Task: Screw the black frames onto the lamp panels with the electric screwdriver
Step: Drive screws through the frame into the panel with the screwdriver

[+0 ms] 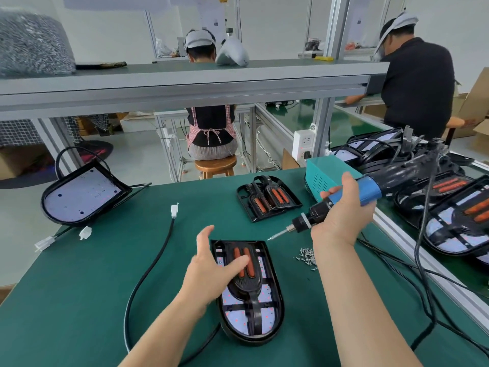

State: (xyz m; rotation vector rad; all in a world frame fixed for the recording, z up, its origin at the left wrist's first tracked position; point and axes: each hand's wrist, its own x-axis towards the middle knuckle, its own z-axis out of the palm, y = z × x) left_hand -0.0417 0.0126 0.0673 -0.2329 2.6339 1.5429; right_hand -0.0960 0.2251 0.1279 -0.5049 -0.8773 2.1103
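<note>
Green table (92, 287) matting is seen in an assembly hall. A spare lamp panel (82, 194) is propped at far left. The left hand (211, 271), grip open, is spread over the black frame (254, 308) seated in the near panel (232, 300); the frame should be pressed flat. Screws (308, 256) are heaped just beside. The electric screwdriver (370, 189) is gripped by the right hand (341, 215), bit raised; its cord (420, 250) could be snagged.

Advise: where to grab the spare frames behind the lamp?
Probably the raised black ribs in the middle of the frames, pinched from above. The rim lies flat on the mat, leaving little to get under, while the ribs stand proud with open gaps beside them.
</note>
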